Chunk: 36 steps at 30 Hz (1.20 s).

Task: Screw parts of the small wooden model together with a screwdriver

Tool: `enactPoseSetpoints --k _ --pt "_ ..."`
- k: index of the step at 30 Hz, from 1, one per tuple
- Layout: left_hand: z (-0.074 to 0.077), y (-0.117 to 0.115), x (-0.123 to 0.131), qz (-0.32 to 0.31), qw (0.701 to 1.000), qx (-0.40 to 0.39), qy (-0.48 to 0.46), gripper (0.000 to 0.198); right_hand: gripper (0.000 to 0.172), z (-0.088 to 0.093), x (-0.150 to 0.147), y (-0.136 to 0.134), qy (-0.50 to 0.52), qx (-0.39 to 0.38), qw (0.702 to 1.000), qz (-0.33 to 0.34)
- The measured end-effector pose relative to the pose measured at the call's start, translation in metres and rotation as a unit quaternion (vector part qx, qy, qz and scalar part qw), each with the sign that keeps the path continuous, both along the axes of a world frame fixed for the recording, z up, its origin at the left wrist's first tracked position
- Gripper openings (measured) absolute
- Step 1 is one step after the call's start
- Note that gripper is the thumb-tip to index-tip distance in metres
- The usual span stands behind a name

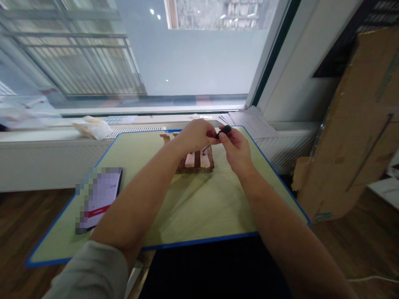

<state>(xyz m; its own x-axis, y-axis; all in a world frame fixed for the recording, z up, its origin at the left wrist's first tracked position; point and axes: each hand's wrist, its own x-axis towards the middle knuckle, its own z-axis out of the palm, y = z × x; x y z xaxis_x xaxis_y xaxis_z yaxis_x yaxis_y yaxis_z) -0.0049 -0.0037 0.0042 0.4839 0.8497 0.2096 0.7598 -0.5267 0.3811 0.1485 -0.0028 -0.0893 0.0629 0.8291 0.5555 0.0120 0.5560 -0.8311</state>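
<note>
Both my hands meet above the far middle of a pale green table [199, 207] with a blue edge. My right hand [237, 148] is closed on a small black object [224, 131], perhaps a tool handle, held at its fingertips. My left hand [195, 135] is closed in a pinch right next to it; something thin and dark shows below its fingers. Under the hands sits a small wooden piece [197, 162] with pale slats on a brown base, partly hidden by my left forearm.
A booklet [99, 197] lies at the table's left. A crumpled white bag [92, 126] rests on the window ledge. Papers [246, 120] lie at the far right corner. A large cardboard box [352, 124] leans at the right. Wooden floor surrounds the table.
</note>
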Motion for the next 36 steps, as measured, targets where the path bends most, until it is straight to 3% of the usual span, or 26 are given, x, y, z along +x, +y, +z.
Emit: enactPoseSetpoints --k 9,17,24,31,36 --pt "-0.002 0.001 0.002 0.005 1.0 0.023 0.001 0.018 0.034 -0.001 0.005 0.003 -0.062 0.05 0.997 -0.026" --pt "-0.004 0.002 0.002 -0.023 0.999 0.027 -0.019 0.023 0.037 0.002 0.005 0.002 -0.057 0.041 0.997 -0.021" --pt "0.0 -0.001 0.004 -0.033 0.999 0.031 0.022 0.022 0.038 0.009 0.005 -0.005 -0.077 0.057 0.995 -0.031" --pt "0.0 -0.002 0.005 -0.045 0.998 0.013 0.052 0.024 0.038 0.005 0.006 -0.002 -0.071 0.053 0.996 -0.026" --pt "-0.006 0.001 0.005 -0.002 1.0 0.016 0.005 0.023 0.046 0.001 0.005 0.002 -0.067 0.073 0.995 -0.023"
